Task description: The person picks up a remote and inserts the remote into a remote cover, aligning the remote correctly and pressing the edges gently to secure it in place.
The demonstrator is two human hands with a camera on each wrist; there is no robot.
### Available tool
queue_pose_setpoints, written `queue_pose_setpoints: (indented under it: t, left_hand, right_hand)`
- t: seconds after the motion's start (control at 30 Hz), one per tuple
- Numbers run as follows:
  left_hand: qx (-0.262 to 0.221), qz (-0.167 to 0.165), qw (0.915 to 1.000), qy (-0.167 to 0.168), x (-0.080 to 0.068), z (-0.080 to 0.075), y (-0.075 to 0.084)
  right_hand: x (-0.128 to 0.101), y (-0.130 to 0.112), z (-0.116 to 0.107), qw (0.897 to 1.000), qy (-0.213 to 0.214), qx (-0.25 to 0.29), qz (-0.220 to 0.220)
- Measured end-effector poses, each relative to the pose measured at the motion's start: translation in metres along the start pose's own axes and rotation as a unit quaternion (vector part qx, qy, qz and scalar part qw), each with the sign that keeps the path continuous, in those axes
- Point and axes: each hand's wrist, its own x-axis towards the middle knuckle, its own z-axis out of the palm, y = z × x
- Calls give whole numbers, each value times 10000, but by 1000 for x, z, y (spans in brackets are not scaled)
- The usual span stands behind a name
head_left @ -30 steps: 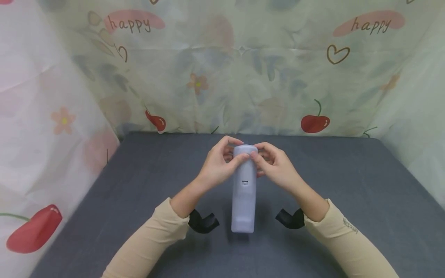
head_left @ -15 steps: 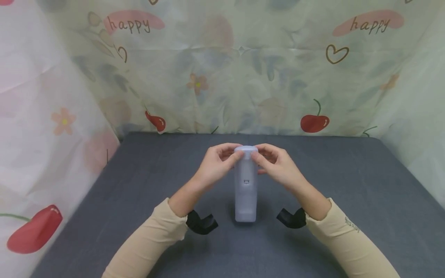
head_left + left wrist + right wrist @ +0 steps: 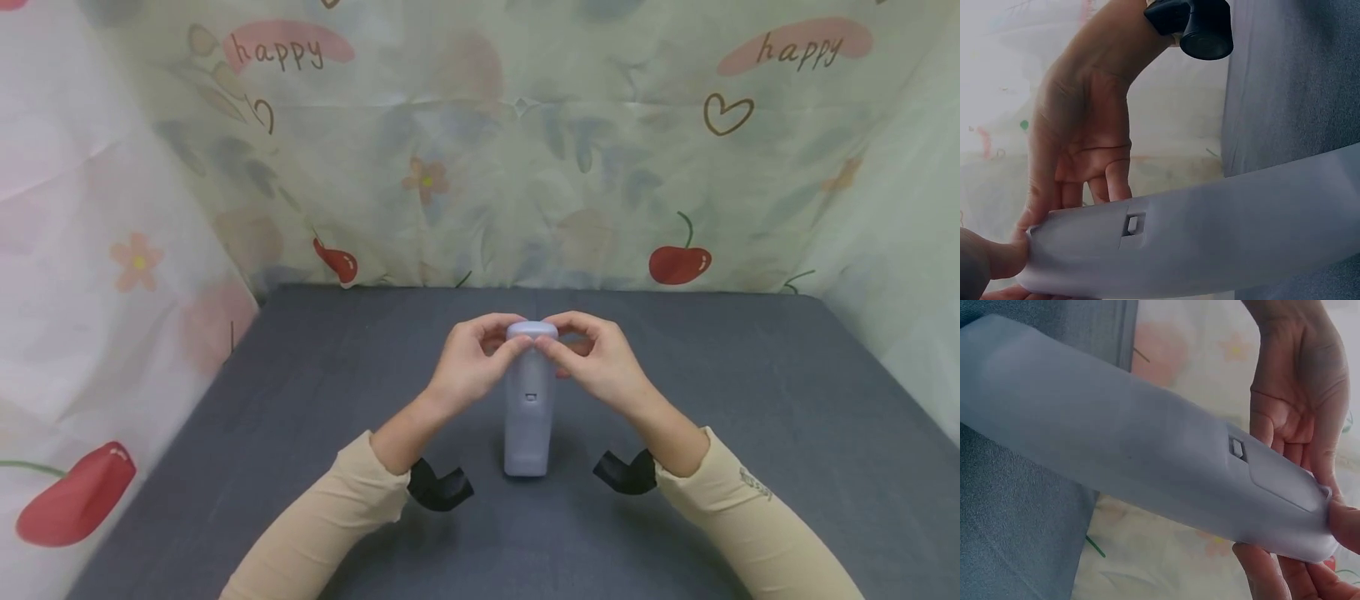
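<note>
A pale lavender-white remote control (image 3: 528,437) stands nearly upright, its back towards me. A battery cover (image 3: 1288,482) with a small latch (image 3: 1237,448) fills the upper part of that back. My left hand (image 3: 470,360) pinches the upper end from the left, thumb across the back. From the right, my right hand (image 3: 606,362) pinches the same end, and the two thumb tips almost meet. The left wrist view shows the right hand (image 3: 1088,134) across the remote. Fingers behind it are partly hidden. Whether its lower end touches the table cannot be told.
The dark grey table (image 3: 315,367) spreads under both arms. Patterned curtain (image 3: 480,150) closes off the back and sides. A black wrist-camera mount (image 3: 441,487) hangs under the left wrist, another black mount (image 3: 626,472) under the right.
The remote's lower end has swung away from me, so it looks shorter and more upright. Its top has sunk slightly, and both thumbs have shifted a little on it.
</note>
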Motion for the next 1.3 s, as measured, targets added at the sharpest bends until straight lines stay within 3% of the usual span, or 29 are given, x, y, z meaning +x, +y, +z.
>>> queue_pose_setpoints:
  t: [0.17, 0.27, 0.4, 0.5, 0.57, 0.67, 0.83, 1.1, 1.3]
  left_hand:
    - [253, 78, 9996, 99, -1, 1, 1]
    - [127, -77, 9999, 76, 0, 1, -2]
    - [-464, -874, 9946, -315, 3, -1, -10]
    - [-857, -1539, 9801, -919, 2, -3, -18]
    - [-1055, -1743, 9706, -1284, 0, -5, -23]
    - [-1123, -1624, 9683, -1527, -2, -6, -27]
    - [-1095, -1555, 9726, -1335, -3, -5, -25]
    - [-1169, -1742, 9701, -1223, -4, -2, -22]
    - [-1188, -1748, 9687, -1303, -5, -2, -23]
  right_hand:
    - [2, 1, 0, 9999, 7, 100, 87]
    - [4, 3, 0, 9996, 20, 132, 245]
    - [8, 7, -1, 9985, 141, 174, 493]
    - [10, 10, -3, 9971, 384, 255, 613]
    - [11, 11, -4, 9960, 494, 285, 682]
    - [12, 12, -6, 9954, 415, 310, 801]
    - [12, 13, -7, 9953, 125, 446, 853]
    - [9, 12, -10, 9968, -33, 586, 535]
    - [9, 13, -9, 9965, -17, 543, 639]
